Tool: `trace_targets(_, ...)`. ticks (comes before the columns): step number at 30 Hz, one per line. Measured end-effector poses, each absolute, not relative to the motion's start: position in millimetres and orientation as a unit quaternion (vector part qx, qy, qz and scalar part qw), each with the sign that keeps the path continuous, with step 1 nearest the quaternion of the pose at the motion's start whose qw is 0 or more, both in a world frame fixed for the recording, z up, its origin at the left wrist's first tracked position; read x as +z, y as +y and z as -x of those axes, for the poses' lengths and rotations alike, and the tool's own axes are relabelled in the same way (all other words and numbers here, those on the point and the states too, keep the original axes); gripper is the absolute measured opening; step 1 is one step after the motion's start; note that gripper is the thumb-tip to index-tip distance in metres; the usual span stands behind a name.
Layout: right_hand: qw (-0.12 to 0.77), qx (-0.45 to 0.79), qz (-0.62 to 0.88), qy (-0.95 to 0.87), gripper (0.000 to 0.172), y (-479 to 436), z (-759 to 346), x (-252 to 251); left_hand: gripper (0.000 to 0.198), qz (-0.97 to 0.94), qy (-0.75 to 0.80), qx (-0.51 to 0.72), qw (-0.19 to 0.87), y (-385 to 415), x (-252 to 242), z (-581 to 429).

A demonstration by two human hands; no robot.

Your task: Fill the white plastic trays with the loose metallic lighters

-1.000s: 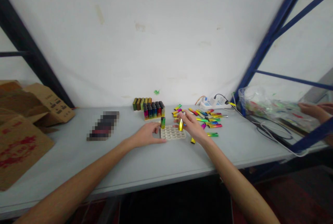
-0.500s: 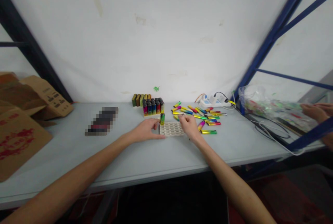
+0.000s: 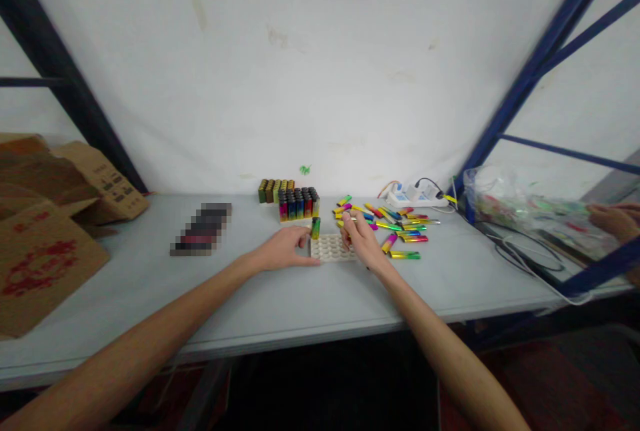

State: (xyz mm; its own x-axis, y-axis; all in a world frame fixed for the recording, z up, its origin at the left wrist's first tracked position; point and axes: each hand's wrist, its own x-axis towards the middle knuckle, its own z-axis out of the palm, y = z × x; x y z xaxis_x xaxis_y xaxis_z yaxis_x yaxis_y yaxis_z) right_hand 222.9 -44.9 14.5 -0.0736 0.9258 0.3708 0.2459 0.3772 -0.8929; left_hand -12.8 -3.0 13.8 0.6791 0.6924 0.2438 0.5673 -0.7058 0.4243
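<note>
I recorded my left hand (image 3: 284,249) released at the tray (image 3: 331,248)'s left edge. I could not tell the right hand (image 3: 361,241)'s grip. Loose lighters (image 3: 413,239) crowded it rightward.

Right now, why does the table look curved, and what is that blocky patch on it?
Head view: the wide lens bows the table at its front edge and leans the blue beams; the dark patch is pixelated into blocks, unreadable; the loose lighters look small and soft; light is even, shadows faint.
</note>
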Motion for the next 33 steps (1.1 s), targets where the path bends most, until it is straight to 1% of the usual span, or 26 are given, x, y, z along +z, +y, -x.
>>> trace_targets(1,0.513,0.304,0.442,-0.670,0.041,-45,-223,17,0.060,-0.902,0.349,0.197,0.159,-3,14,13)
trace_targets(3,0.512,0.208,0.440,-0.707,0.041,-47,-223,24,0.060,-0.903,0.348,0.198,0.158,-2,13,13)
trace_targets(6,0.461,0.104,0.446,-0.760,0.038,-49,-222,32,0.059,-0.904,0.344,0.200,0.157,-2,11,13)
trace_targets(8,0.419,0.097,0.457,-0.778,0.037,-49,-219,34,0.060,-0.904,0.343,0.200,0.157,-2,11,13)
trace_targets(10,0.387,0.120,0.463,-0.788,0.036,-46,-216,35,0.060,-0.904,0.345,0.201,0.156,-2,11,13)
trace_targets(13,0.347,0.135,0.466,-0.803,0.030,-39,-209,34,0.061,-0.902,0.350,0.199,0.158,-3,12,13)
trace_targets(16,0.284,0.096,0.479,-0.825,0.020,-33,-203,31,0.062,-0.901,0.353,0.198,0.156,-3,12,13)
trace_targets(19,0.224,0.052,0.487,-0.843,0.017,-30,-201,32,0.063,-0.901,0.355,0.200,0.149,-3,11,13)
trace_targets(22,0.189,0.020,0.500,-0.845,0.019,-28,-200,35,0.063,-0.903,0.352,0.196,0.146,-2,10,13)
trace_targets(25,0.155,-0.001,0.508,-0.847,0.033,-27,-199,38,0.061,-0.906,0.348,0.192,0.148,-2,10,13)
trace_targets(28,0.132,0.024,0.491,-0.861,0.044,-28,-199,38,0.058,-0.904,0.352,0.190,0.150,-1,10,14)
trace_targets(30,0.143,0.046,0.482,-0.863,0.043,-29,-204,37,0.058,-0.902,0.358,0.189,0.149,0,9,14)
trace_targets(33,0.188,0.055,0.479,-0.856,0.043,-27,-222,38,0.058,-0.902,0.358,0.189,0.149,2,8,14)
